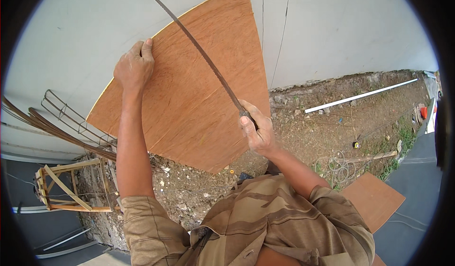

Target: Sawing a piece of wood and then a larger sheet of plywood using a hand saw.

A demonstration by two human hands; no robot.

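Observation:
A large reddish-brown plywood sheet [204,119] stands tilted in front of me against the pale wall. My left hand [135,66] grips its upper left edge, fingers hooked over and thumb on the near face. In my right hand [257,129] is a long, narrow hand saw [208,59], its dark toothed blade slanting up and to the left across the sheet. The blade's tip passes beyond the sheet's top edge, in front of the wall. My right fingers wrap round the handle, which is mostly hidden.
Behind the sheet rises the pale wall [350,29]. Bent steel rods [71,133] and a wooden frame [71,190] are at left. On the rubbly ground at right lie a white strip [360,96], coiled cord [339,166], a tape measure [355,144] and a smaller plywood piece [372,199].

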